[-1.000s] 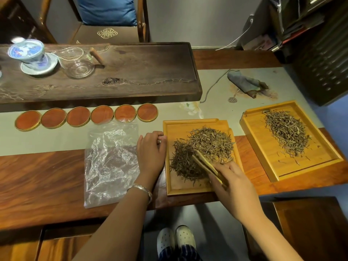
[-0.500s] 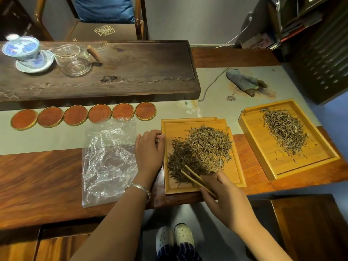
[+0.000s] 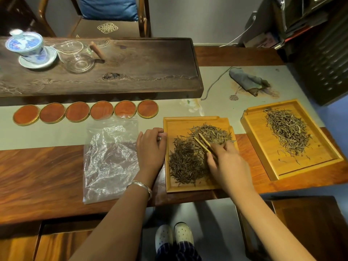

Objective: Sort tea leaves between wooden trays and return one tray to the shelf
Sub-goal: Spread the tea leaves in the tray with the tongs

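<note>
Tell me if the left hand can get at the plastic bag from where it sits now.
Probably yes. The left hand rests at the near tray's left edge, the plastic bag lies flat right beside it, nothing between them.

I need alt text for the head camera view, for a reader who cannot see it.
A right hand holds wooden tongs over tea leaves in the near wooden tray, while the left hand steadies its left edge. A second tray with leaves lies to the right, a clear plastic bag to the left.
</note>
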`<state>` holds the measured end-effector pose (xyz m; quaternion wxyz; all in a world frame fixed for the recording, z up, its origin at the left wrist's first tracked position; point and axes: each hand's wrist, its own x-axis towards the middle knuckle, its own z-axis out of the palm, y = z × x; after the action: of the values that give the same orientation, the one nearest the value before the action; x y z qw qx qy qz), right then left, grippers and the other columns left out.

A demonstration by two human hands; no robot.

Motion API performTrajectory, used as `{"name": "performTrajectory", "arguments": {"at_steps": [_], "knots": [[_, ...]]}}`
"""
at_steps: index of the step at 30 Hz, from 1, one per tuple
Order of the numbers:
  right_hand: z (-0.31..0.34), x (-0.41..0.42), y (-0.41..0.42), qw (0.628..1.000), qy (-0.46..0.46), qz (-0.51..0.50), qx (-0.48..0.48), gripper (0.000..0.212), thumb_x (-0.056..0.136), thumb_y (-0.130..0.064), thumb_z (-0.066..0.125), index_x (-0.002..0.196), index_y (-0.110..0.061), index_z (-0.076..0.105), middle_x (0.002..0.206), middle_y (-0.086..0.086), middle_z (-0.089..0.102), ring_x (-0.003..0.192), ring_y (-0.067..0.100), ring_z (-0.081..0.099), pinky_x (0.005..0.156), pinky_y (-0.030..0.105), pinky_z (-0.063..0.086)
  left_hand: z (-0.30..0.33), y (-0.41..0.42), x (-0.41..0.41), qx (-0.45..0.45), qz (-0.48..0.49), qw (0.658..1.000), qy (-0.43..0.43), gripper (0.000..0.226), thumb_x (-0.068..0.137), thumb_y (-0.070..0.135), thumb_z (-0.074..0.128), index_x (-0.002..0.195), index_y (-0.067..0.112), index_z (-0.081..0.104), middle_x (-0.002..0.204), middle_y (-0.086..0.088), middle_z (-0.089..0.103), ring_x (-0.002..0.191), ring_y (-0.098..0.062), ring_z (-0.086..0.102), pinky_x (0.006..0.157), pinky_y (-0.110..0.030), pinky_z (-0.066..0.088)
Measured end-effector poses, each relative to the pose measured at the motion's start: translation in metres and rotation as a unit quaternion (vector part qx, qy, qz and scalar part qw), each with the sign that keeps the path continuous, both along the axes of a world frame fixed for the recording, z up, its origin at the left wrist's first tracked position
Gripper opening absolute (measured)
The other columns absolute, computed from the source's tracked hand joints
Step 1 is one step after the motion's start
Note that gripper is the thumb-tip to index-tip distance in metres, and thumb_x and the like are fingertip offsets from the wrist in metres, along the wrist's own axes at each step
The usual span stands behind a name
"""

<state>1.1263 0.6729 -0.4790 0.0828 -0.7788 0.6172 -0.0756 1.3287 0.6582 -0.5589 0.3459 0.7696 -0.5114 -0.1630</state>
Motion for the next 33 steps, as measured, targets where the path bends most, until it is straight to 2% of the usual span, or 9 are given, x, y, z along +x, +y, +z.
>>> {"name": "performTrajectory", "arguments": {"at_steps": [7, 11, 14, 18, 22, 25, 29, 33], "knots": [[-0.013, 0.028, -0.023, 0.999, -0.023, 0.023, 0.031, 0.031, 0.095, -0.036, 0.046, 0.116, -0.016, 0.057, 0.108, 0.008, 0.052, 0.089, 0.027, 0.058, 0.063, 0.032, 0.046, -0.001, 0.000, 0.000, -0.006, 0.000, 1.000, 0.004, 0.023, 0.094, 0.037, 0.044, 0.098, 0.024, 0.062, 0.083, 0.011, 0.058, 0.084, -0.012, 0.055, 0.112, -0.042, 0.029], [-0.011, 0.032, -0.028, 0.997, -0.054, 0.034, 0.043, 0.037, 0.095, -0.039, 0.046, 0.126, -0.020, 0.054, 0.112, 0.007, 0.052, 0.094, 0.027, 0.058, 0.066, 0.034, 0.048, -0.002, 0.000, 0.001, -0.008, -0.001, 1.000, 0.000, 0.022, 0.095, 0.038, 0.045, 0.099, 0.025, 0.062, 0.084, 0.011, 0.060, 0.085, -0.013, 0.056, 0.112, -0.040, 0.028], [-0.007, 0.021, -0.021, 0.998, -0.053, 0.025, 0.012, 0.033, 0.092, -0.037, 0.053, 0.120, -0.021, 0.059, 0.105, 0.006, 0.054, 0.085, 0.027, 0.060, 0.060, 0.031, 0.046, -0.002, -0.001, 0.000, -0.008, 0.003, 1.000, 0.000, 0.021, 0.095, 0.036, 0.046, 0.099, 0.025, 0.063, 0.086, 0.010, 0.061, 0.086, -0.013, 0.057, 0.113, -0.039, 0.026], [-0.013, 0.019, -0.011, 0.998, -0.024, 0.058, 0.025, 0.030, 0.091, -0.035, 0.054, 0.115, -0.017, 0.061, 0.100, 0.006, 0.054, 0.080, 0.028, 0.061, 0.059, 0.032, 0.050, -0.003, -0.001, 0.000, -0.007, 0.001, 1.000, 0.001, 0.022, 0.095, 0.037, 0.046, 0.100, 0.025, 0.063, 0.085, 0.012, 0.058, 0.087, -0.012, 0.056, 0.113, -0.039, 0.026], [-0.015, 0.032, -0.020, 0.997, -0.038, 0.058, 0.024, 0.029, 0.093, -0.037, 0.050, 0.113, -0.018, 0.060, 0.099, 0.004, 0.052, 0.081, 0.026, 0.059, 0.057, 0.031, 0.046, -0.005, -0.001, 0.001, -0.007, 0.000, 1.000, -0.003, 0.022, 0.095, 0.037, 0.045, 0.101, 0.026, 0.062, 0.089, 0.010, 0.062, 0.090, -0.012, 0.057, 0.114, -0.039, 0.025], [-0.009, 0.028, -0.019, 0.996, -0.066, 0.052, 0.009, 0.029, 0.091, -0.035, 0.054, 0.113, -0.018, 0.061, 0.096, 0.004, 0.052, 0.078, 0.027, 0.059, 0.056, 0.031, 0.045, -0.005, -0.001, 0.001, -0.006, 0.000, 1.000, -0.001, 0.021, 0.094, 0.037, 0.044, 0.100, 0.027, 0.062, 0.086, 0.012, 0.060, 0.085, -0.010, 0.054, 0.113, -0.040, 0.027], [-0.002, 0.015, 0.005, 0.991, -0.071, 0.111, 0.017, 0.029, 0.090, -0.032, 0.057, 0.115, -0.019, 0.063, 0.089, -0.001, 0.051, 0.068, 0.019, 0.057, 0.049, 0.028, 0.045, -0.004, -0.001, 0.001, -0.003, -0.004, 1.000, -0.002, 0.024, 0.094, 0.039, 0.042, 0.099, 0.028, 0.062, 0.085, 0.012, 0.060, 0.084, -0.010, 0.054, 0.113, -0.042, 0.028], [-0.007, 0.005, 0.023, 0.988, -0.059, 0.131, 0.060, 0.033, 0.091, -0.035, 0.054, 0.120, -0.022, 0.061, 0.094, 0.000, 0.051, 0.076, 0.018, 0.059, 0.056, 0.030, 0.048, -0.003, -0.001, 0.001, -0.001, -0.001, 1.000, 0.001, 0.023, 0.094, 0.039, 0.042, 0.099, 0.028, 0.061, 0.086, 0.011, 0.060, 0.087, -0.012, 0.056, 0.115, -0.040, 0.025]]}}
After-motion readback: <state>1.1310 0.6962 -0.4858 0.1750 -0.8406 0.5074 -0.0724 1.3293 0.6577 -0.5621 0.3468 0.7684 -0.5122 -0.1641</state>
